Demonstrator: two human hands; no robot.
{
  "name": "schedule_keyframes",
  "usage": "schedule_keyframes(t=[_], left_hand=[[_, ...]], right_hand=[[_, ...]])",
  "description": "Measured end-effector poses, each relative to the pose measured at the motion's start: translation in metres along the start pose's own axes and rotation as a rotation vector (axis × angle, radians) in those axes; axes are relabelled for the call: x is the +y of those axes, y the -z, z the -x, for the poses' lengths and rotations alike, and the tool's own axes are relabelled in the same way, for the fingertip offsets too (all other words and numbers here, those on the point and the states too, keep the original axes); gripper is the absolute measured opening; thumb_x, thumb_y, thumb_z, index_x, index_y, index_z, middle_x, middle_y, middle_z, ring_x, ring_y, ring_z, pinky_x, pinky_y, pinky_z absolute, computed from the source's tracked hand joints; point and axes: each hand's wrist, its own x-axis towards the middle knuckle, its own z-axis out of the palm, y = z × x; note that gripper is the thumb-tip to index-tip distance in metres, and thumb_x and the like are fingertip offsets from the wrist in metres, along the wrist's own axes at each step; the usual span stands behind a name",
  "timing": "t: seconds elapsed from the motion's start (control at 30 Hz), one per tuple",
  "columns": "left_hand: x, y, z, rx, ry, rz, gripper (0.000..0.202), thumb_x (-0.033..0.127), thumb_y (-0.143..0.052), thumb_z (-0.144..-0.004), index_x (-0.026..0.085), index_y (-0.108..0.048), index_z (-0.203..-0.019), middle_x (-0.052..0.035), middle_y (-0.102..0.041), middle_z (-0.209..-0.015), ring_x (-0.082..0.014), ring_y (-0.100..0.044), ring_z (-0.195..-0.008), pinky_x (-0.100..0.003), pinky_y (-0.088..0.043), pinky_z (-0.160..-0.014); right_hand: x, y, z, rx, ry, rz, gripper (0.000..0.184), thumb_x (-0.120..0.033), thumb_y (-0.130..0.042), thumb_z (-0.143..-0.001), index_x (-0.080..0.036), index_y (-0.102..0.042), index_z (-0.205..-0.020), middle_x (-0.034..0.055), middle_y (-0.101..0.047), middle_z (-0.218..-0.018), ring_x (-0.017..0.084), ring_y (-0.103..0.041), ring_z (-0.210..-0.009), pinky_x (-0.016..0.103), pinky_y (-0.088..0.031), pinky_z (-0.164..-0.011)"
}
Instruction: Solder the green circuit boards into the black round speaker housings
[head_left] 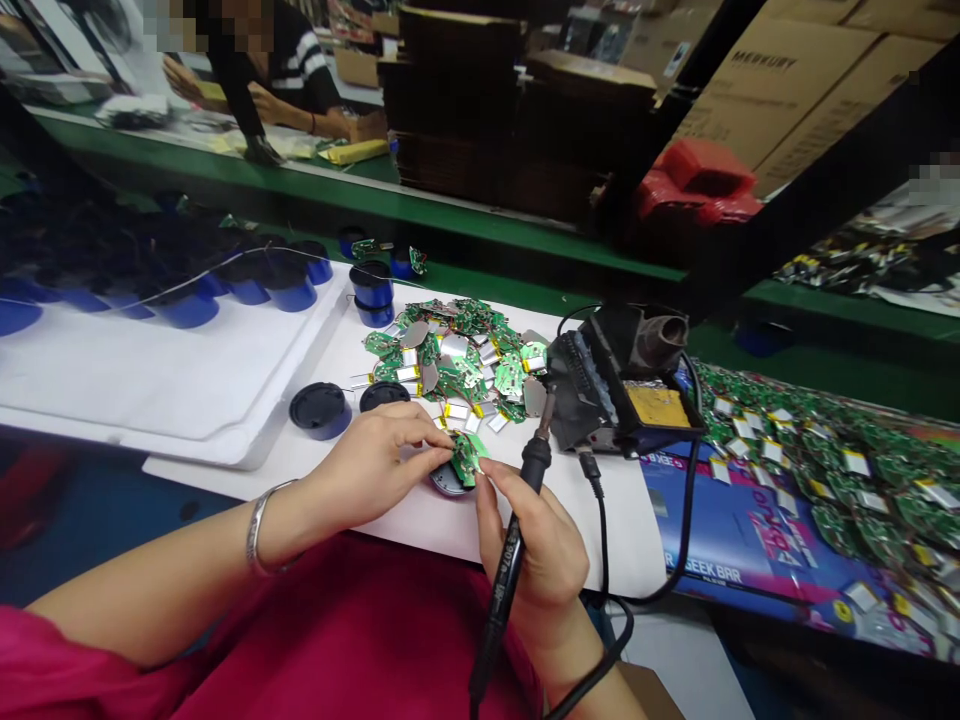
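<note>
My left hand (379,462) pinches a small green circuit board (466,458) held over a round dark blue part (448,482) on the white sheet. My right hand (534,552) grips a black soldering iron (517,530) like a pen, its tip pointing up past the board toward the stand. The right index finger also touches the edge of the board. A silver bangle sits on my left wrist.
A heap of green circuit boards with small batteries (454,360) lies behind my hands. A black soldering stand (619,385) with a yellow sponge is at the right. Blue round cups (289,280) sit on a white tray (150,375). More boards (840,470) cover the right. Another person (285,80) works across the green bench.
</note>
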Motion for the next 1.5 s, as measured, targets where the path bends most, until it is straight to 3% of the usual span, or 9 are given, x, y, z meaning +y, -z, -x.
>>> schedule_keyframes(t=[0.23,0.37,0.57,0.77,0.9,1.1,1.33,1.5], left_hand=[[0.002,-0.006,-0.005,-0.019,-0.043,0.064,0.01,0.02,-0.067,-0.087,0.02,-0.077,-0.088,-0.0025,-0.077,-0.091,-0.0171,-0.067,-0.089,-0.029,-0.051,-0.085],[0.005,-0.009,-0.008,-0.068,0.004,0.067,0.01,0.021,-0.067,-0.087,0.021,-0.077,-0.086,-0.0012,-0.076,-0.084,-0.0168,-0.066,-0.082,-0.028,-0.05,-0.076],[0.007,-0.01,-0.007,-0.103,0.062,0.067,0.01,0.022,-0.066,-0.086,0.019,-0.076,-0.083,-0.0005,-0.071,-0.076,-0.0148,-0.061,-0.075,-0.026,-0.047,-0.07],[0.008,-0.011,-0.007,-0.102,0.047,0.085,0.011,0.021,-0.065,-0.087,0.018,-0.075,-0.084,-0.0008,-0.071,-0.077,-0.0144,-0.061,-0.075,-0.026,-0.046,-0.07],[0.007,-0.01,-0.008,-0.11,0.002,0.068,0.011,0.02,-0.065,-0.087,0.019,-0.075,-0.086,-0.0011,-0.071,-0.078,-0.0152,-0.061,-0.077,-0.028,-0.046,-0.073],[0.008,-0.006,-0.013,-0.215,-0.165,0.011,0.016,0.021,-0.059,-0.093,0.018,-0.074,-0.088,-0.0025,-0.073,-0.084,-0.0165,-0.063,-0.083,-0.031,-0.046,-0.082],[0.006,-0.007,-0.012,-0.182,0.004,0.11,0.012,0.023,-0.064,-0.088,0.018,-0.074,-0.084,-0.003,-0.073,-0.084,-0.0164,-0.066,-0.082,-0.029,-0.05,-0.08],[0.007,-0.009,-0.011,-0.159,0.027,0.16,0.013,0.025,-0.064,-0.087,0.018,-0.074,-0.083,-0.0035,-0.074,-0.085,-0.0166,-0.066,-0.082,-0.027,-0.05,-0.076]], right_hand=[[-0.004,0.004,-0.002,-0.104,-0.013,0.027,0.039,0.0,-0.072,-0.077,-0.011,-0.06,-0.112,0.0122,-0.074,-0.086,0.022,-0.069,-0.078,0.035,-0.06,-0.067],[-0.001,0.006,-0.01,-0.056,0.006,0.007,0.042,0.0,-0.073,-0.077,-0.01,-0.058,-0.115,0.0122,-0.074,-0.091,0.021,-0.07,-0.084,0.035,-0.06,-0.074],[0.004,0.006,-0.013,-0.063,-0.078,-0.04,0.043,-0.001,-0.071,-0.079,-0.013,-0.058,-0.118,0.0093,-0.073,-0.099,0.019,-0.07,-0.095,0.035,-0.059,-0.089],[0.003,0.005,-0.011,-0.098,-0.101,-0.054,0.04,-0.001,-0.068,-0.081,-0.017,-0.058,-0.117,0.0067,-0.073,-0.096,0.019,-0.07,-0.09,0.035,-0.06,-0.083],[0.004,0.005,-0.012,-0.067,-0.115,-0.047,0.038,-0.002,-0.069,-0.081,-0.019,-0.058,-0.113,0.0044,-0.072,-0.09,0.018,-0.07,-0.083,0.033,-0.06,-0.078],[0.01,0.012,-0.017,-0.147,-0.148,-0.048,0.031,-0.006,-0.067,-0.084,-0.02,-0.058,-0.11,0.0027,-0.072,-0.089,0.017,-0.07,-0.081,0.031,-0.06,-0.076],[0.015,0.017,-0.017,-0.118,-0.202,-0.018,0.032,-0.008,-0.068,-0.084,-0.022,-0.059,-0.11,0.0009,-0.073,-0.093,0.016,-0.072,-0.08,0.031,-0.062,-0.077],[0.01,0.013,-0.018,-0.161,-0.218,-0.07,0.03,-0.007,-0.066,-0.085,-0.022,-0.06,-0.111,0.0023,-0.072,-0.097,0.016,-0.071,-0.084,0.032,-0.061,-0.079]])
